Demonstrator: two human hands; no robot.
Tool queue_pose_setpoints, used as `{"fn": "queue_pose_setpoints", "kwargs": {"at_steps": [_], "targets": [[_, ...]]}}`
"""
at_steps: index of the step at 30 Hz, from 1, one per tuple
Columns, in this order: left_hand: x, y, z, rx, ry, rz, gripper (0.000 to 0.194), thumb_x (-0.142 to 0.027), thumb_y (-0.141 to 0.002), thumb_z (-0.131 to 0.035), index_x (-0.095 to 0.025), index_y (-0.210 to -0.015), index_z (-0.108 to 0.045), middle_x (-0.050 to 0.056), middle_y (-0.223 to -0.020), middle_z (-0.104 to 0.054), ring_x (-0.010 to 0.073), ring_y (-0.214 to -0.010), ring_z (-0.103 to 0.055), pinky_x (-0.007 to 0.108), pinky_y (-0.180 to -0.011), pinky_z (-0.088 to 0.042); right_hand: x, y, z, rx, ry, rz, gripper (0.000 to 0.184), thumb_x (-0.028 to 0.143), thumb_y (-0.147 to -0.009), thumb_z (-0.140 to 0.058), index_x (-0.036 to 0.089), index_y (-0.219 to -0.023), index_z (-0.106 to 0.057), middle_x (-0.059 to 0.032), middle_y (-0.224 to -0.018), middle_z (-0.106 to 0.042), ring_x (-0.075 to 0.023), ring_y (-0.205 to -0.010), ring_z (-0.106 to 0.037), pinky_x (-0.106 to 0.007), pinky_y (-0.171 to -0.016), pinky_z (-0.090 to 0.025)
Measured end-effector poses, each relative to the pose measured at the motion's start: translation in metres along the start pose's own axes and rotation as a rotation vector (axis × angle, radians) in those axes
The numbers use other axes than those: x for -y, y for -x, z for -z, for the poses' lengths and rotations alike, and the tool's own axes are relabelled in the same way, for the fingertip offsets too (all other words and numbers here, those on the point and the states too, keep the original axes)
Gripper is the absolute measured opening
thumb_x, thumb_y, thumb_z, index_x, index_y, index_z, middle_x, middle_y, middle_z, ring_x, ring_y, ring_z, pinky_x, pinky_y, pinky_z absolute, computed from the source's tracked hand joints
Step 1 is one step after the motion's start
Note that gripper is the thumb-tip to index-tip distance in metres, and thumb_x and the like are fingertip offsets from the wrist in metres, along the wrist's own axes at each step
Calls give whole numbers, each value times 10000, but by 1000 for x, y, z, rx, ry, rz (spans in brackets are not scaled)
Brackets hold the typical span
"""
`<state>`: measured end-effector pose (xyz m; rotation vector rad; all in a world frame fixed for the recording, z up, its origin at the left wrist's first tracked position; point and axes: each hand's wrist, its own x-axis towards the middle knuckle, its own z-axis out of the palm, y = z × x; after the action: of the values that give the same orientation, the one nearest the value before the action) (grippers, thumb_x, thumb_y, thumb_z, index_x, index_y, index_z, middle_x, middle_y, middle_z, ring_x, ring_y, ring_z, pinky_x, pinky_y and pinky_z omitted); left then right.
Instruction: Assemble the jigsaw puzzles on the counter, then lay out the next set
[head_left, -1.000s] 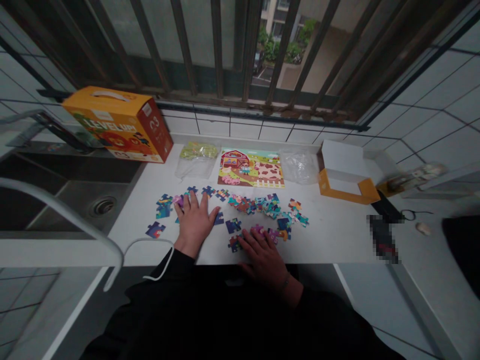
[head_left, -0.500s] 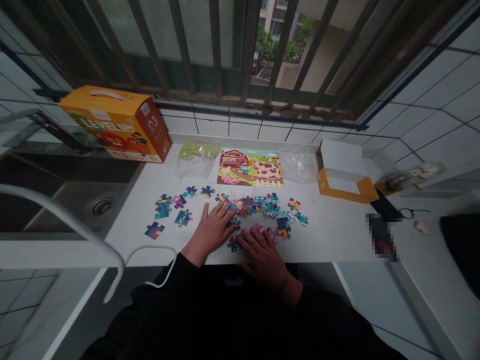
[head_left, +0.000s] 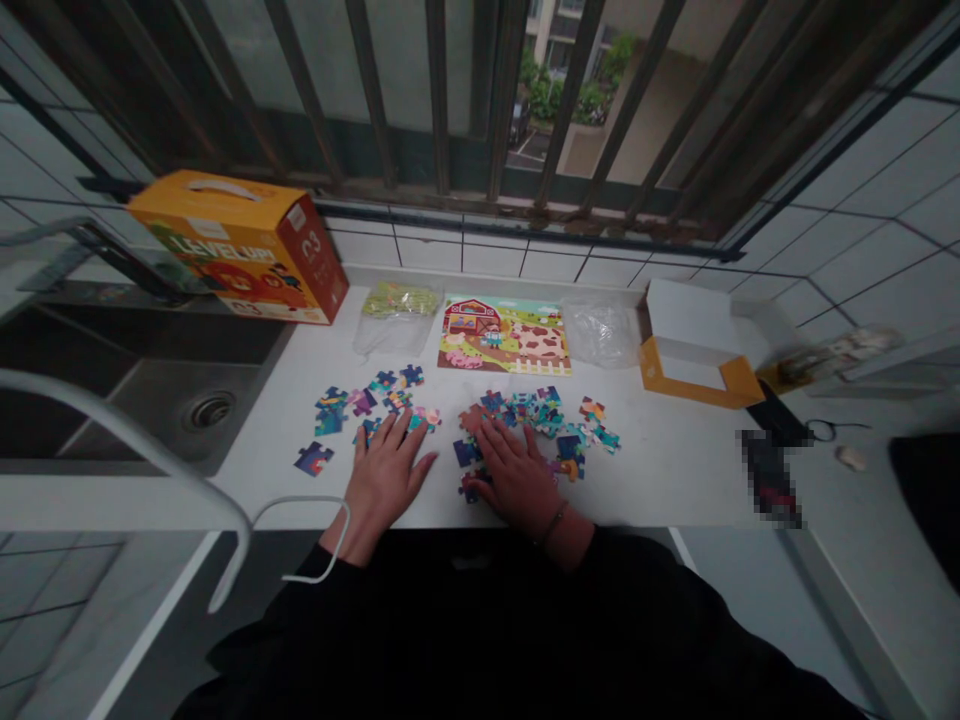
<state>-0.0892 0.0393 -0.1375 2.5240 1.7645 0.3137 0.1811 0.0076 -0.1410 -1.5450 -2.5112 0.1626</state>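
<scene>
Left hand (head_left: 384, 478) moves from the middle to the left group, with a few pieces (head_left: 330, 412) now beside it, as right hand (head_left: 519, 478) edges forward

Jigsaw pieces lie in two loose clusters on a pale, smooth counter (head_left: 660, 480), between the person's body and a farm picture (head_left: 504, 338), under two palms laid low. The left fingers are slightly apart, tips on the left cluster, thumb out to the side; the right fingers lie mostly together over reddish and purple pieces in the other cluster, index a little apart. Neither hand appears to pinch anything (what lies beneath the right palm cannot be told). The work in hand looks like spreading and sorting by flat touch. Lifting any one piece would call for fingertips at its edge, since the pieces lie so thin and low.

Knobs and notches edge the flat, seemingly card pieces, printed in blue, teal, purple and orange; some overlap in the right cluster. Behind them, the glossy rectangular picture sits between a crinkled bag (head_left: 397, 305) with yellow-green contents and a clear, wrinkled wrapper (head_left: 602, 335). A boxy orange carton (head_left: 240, 245) with a white handle stands near the metal sink (head_left: 169, 400); a smaller white-and-orange box (head_left: 694, 385) lies open at right.
</scene>
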Motion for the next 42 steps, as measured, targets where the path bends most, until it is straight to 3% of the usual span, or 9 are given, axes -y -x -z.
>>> {"fn": "queue_pose_setpoints", "kwargs": {"at_steps": [5, 11, 16, 20, 27, 32, 35, 39, 42], "targets": [[1, -2, -4, -2, -23, -5, 581, -541, -1126, -459, -271, -1631, -563, 182, -1770, -401, 457, -1617, -395, 825, -1263, -247, 5, -27, 1, 6, -26, 67, 775, 591, -1098, -552, 159, -1720, -391, -147, -1824, -295, -312, -1721, -190, -643, -1392, -20], [0, 14, 3, -13, 25, -103, 532, -481, -1137, -457, -202, -1560, -617, 182, -1703, -510, 391, -1528, -537, 720, -1305, -302, 9, -50, -4, 7, -34, 79, 773, 578, -1087, -580, 150, -1707, -409, -185, -1813, -305, -315, -1714, -219, -643, -1388, -87], [0, 30, 9, -3, 89, -132, 486, -484, -1112, -513, -228, -1495, -668, 175, -1613, -609, 373, -1462, -605, 661, -1305, -362, 7, -67, -9, 10, -21, 40, 777, 587, -1078, -588, 153, -1701, -420, -188, -1819, -284, -339, -1713, -215, -689, -1368, -133], [-6, 24, 8, -38, 99, -101, 507, -466, -1119, -503, -256, -1567, -614, 158, -1656, -570, 373, -1505, -566, 692, -1344, -264, 2, -75, -1, 15, -26, 74, 818, 618, -1061, -605, 180, -1720, -396, -166, -1829, -272, -350, -1723, -169, -694, -1368, -101], [-24, -36, -4, 22, 66, -153, 596, -344, -1133, -435, -223, -1716, -409, 117, -1787, -388, 322, -1665, -355, 684, -1368, -196, 1, -58, 7, -5, -60, -14, 728, 543, -1112, -536, 201, -1734, -376, -162, -1799, -357, -348, -1664, -334, -673, -1368, -127], [-21, -64, -10, 13, 37, -58, 539, -406, -1145, -425, -229, -1644, -522, 131, -1779, -400, 359, -1644, -388, 728, -1348, -192, 4, -35, 1, 23, -60, -4, 672, 532, -1108, -554, 192, -1681, -467, -148, -1800, -360, -340, -1687, -281, -684, -1366, -133], [-19, -66, -9, -25, 45, -32, 541, -442, -1150, -411, -220, -1623, -549, 151, -1779, -393, 376, -1652, -370, 754, -1339, -175, 5, -26, 0, 34, -73, 0, 715, 552, -1096, -569, 200, -1703, -433, -143, -1808, -341, -340, -1693, -271, -688, -1365, -138], [-24, -54, -11, 60, 100, -218, 538, -370, -1149, -396, -233, -1656, -511, 112, -1752, -454, 322, -1636, -411, 694, -1359, -214, 1, -19, 1, 55, -103, 105, 741, 580, -1093, -568, 186, -1706, -431, -121, -1810, -343, -320, -1704, -248, -627, -1390, -126], [-26, -42, -15, 70, 106, -211, 565, -354, -1133, -427, -258, -1688, -467, 95, -1740, -474, 315, -1615, -445, 679, -1362, -225, -3, -15, 1, 25, -108, 97, 733, 522, -1109, -546, 181, -1735, -380, -130, -1810, -340, -300, -1706, -247, -587, -1390, -169]]}}
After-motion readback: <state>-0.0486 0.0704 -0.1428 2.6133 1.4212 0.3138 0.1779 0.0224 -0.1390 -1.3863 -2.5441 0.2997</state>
